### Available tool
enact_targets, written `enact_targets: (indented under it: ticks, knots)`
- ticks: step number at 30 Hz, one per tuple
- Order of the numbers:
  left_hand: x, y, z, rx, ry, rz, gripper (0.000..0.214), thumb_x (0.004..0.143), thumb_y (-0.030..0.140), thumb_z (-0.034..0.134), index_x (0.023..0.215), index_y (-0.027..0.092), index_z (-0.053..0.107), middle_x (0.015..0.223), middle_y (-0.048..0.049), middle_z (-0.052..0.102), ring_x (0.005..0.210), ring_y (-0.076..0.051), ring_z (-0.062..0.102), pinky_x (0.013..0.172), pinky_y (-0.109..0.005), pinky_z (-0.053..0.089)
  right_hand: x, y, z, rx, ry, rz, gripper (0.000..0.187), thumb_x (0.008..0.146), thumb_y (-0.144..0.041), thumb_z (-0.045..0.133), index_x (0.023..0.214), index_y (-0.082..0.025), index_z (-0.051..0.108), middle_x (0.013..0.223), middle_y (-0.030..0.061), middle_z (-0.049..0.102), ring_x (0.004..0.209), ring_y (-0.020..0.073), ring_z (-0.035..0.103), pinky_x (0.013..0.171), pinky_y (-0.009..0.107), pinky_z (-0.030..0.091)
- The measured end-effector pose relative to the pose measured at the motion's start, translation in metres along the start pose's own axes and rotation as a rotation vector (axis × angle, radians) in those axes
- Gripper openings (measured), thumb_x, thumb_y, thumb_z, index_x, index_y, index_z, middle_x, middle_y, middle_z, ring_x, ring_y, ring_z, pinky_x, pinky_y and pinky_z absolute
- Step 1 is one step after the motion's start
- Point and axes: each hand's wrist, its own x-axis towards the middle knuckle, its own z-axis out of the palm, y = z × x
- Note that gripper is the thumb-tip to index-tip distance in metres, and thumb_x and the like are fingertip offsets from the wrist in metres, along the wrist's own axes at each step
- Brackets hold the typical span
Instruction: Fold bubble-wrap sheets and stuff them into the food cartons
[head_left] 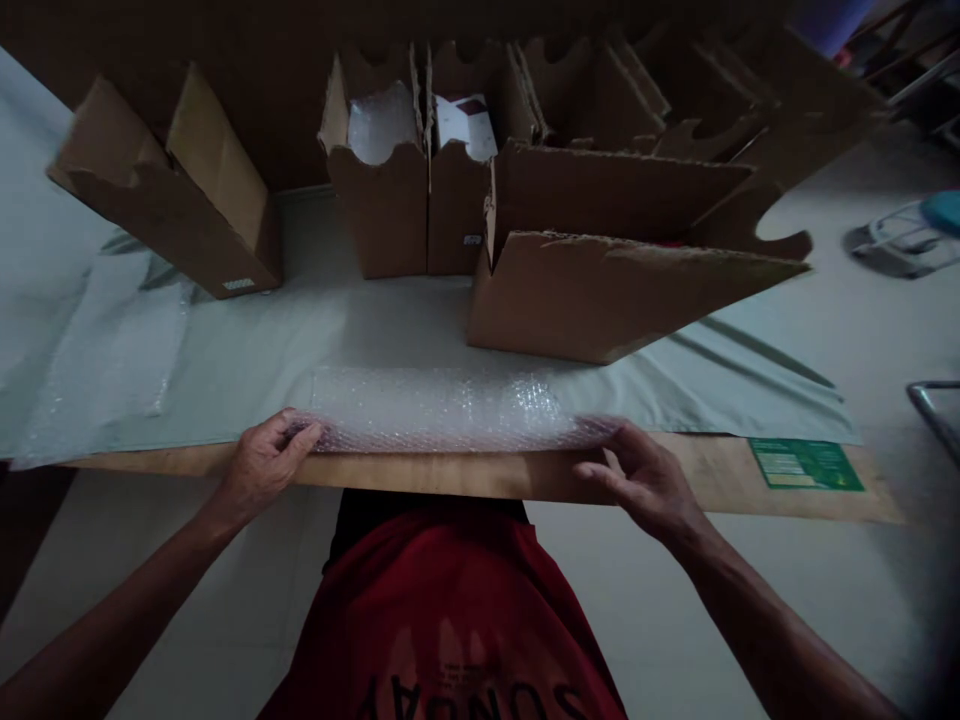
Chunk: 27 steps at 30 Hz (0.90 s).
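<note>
A sheet of clear bubble wrap (427,405) lies flat along the front of the table, its near part looking doubled or rolled over. My left hand (266,458) pinches the left end of it between thumb and fingers. At the right end, my right hand (641,475) has its fingertips on the near corner, with the thumb held apart from the fingers. Whether anything is inside the near roll cannot be made out.
Several cardboard bins stand behind: an angled one (172,190) at left, one holding bubble wrap (382,125), and a wide one (600,290) at right. More bubble wrap (112,340) lies at far left. A green card (806,464) rests on the wooden edge (705,470).
</note>
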Motion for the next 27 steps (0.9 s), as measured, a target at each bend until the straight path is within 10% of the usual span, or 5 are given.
enact_targets:
  ticks: [16, 27]
  knots:
    - [0.033, 0.005, 0.016, 0.387, 0.054, -0.082, 0.035, 0.089, 0.052, 0.055, 0.071, 0.022, 0.059, 0.058, 0.0032, 0.058, 0.054, -0.015, 0.054, 0.060, -0.028, 0.042, 0.033, -0.002, 0.033, -0.260, 0.138, 0.250, 0.026, 0.088, -0.051, 0.065, 0.084, -0.025, 0.070, 0.077, 0.0040, 0.076, 0.066, 0.0240, 0.071, 0.067, 0.036, 0.056]
    - [0.031, 0.001, 0.022, 0.612, 0.221, 0.092, 0.041, 0.093, 0.045, 0.065, 0.125, 0.019, 0.063, 0.095, -0.0085, 0.072, 0.079, -0.025, 0.069, 0.075, -0.039, 0.055, 0.031, 0.002, 0.041, -0.546, 0.158, 0.196, 0.037, 0.091, -0.053, 0.058, 0.105, -0.021, 0.071, 0.075, 0.0056, 0.074, 0.066, 0.0239, 0.070, 0.058, 0.031, 0.046]
